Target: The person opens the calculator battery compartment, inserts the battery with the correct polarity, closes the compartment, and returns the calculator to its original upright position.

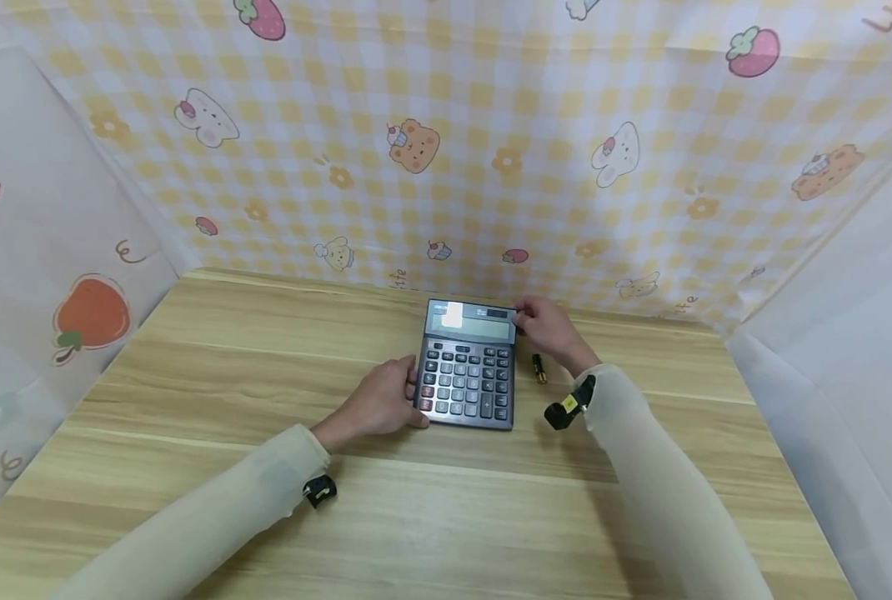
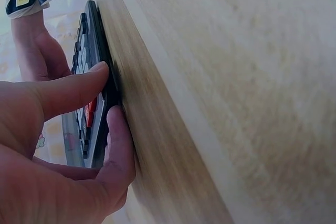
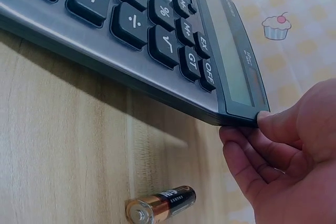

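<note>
A dark grey desk calculator (image 1: pixel 467 367) lies face up between both hands, its screen end toward the back wall. My left hand (image 1: pixel 382 396) grips its near left corner; in the left wrist view the thumb (image 2: pixel 97 74) presses the top edge while the fingers (image 2: pixel 119 145) curl beneath. At the far right corner my right hand (image 1: pixel 554 329) pinches the edge by the screen, thumb above and fingertips under, as the right wrist view shows. A black and copper battery (image 3: pixel 163 204) lies on the table to the right of the calculator, close below the right hand.
The wood-grain table (image 1: pixel 213 375) reaches back to a yellow checked cloth (image 1: pixel 476 192) hung as a wall. White sheets (image 1: pixel 851 333) close off both sides. A black strap device (image 1: pixel 569 404) is worn at the right wrist, another (image 1: pixel 319 490) at the left.
</note>
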A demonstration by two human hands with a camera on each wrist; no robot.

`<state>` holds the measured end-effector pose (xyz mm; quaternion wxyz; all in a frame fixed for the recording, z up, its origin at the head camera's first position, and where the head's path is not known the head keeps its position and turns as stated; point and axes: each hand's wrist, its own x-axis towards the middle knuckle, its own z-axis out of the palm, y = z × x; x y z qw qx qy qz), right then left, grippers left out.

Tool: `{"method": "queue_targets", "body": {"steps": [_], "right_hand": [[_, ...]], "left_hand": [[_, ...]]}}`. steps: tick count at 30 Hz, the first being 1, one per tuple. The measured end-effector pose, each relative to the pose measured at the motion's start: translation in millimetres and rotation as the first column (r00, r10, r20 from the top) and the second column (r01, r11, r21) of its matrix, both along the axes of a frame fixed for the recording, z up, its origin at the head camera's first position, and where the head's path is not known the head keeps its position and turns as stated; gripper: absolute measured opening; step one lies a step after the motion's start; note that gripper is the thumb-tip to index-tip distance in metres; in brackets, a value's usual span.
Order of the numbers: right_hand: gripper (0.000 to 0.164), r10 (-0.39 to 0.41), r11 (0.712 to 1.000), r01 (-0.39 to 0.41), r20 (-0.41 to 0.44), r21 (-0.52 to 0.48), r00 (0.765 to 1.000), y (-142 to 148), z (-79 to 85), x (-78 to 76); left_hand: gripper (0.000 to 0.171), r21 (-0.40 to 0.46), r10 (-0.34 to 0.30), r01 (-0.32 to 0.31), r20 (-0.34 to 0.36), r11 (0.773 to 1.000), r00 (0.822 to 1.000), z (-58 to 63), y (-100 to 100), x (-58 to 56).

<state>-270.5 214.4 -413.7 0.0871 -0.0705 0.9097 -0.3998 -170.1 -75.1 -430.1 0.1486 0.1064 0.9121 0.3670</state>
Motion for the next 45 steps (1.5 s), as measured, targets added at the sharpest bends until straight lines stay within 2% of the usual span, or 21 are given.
{"method": "queue_targets", "body": {"steps": [2, 12, 19, 24, 30, 39, 45], "right_hand": [[0.030, 0.003, 1.000, -0.003, -0.008, -0.008, 1.000, 0.2, 1.3, 1.1], [0.027, -0.012, 0.999, 0.012, -0.011, -0.035, 1.000, 0.8, 4.8, 4.3], [0.027, -0.014, 0.999, 0.014, -0.016, -0.039, 1.000, 3.8, 6.0, 4.5], [0.028, -0.009, 0.999, 0.008, -0.025, -0.048, 1.000, 5.0, 5.6, 3.7], [0.027, -0.009, 0.996, 0.007, -0.024, -0.084, 1.000, 4.2, 4.9, 5.4], [0.028, 0.001, 0.989, -0.001, 0.001, -0.147, 1.000, 4.5, 9.0, 11.0], [0.029, 0.015, 0.985, -0.015, 0.003, -0.172, 1.000, 6.4, 13.5, 13.1]], "left_hand": [[0.090, -0.004, -0.007, 0.007, 0.000, 1.000, 1.000, 0.2, -0.1, -0.2], [0.089, 0.005, -0.021, 0.021, 0.017, 1.000, 1.000, -2.4, 1.0, 1.2], [0.081, 0.028, -0.020, 0.019, 0.040, 0.999, 0.999, -0.9, 1.9, 1.7], [0.077, 0.098, 0.003, -0.011, 0.085, 0.995, 0.996, 1.4, 2.9, 2.6], [0.075, 0.209, 0.021, -0.049, 0.136, 0.977, 0.990, 4.0, 0.3, 6.4], [0.072, 0.303, -0.001, -0.062, 0.203, 0.951, 0.979, 5.6, -10.8, 7.8], [0.068, 0.355, -0.027, -0.055, 0.222, 0.933, 0.975, 11.3, -17.3, 8.7]]}}
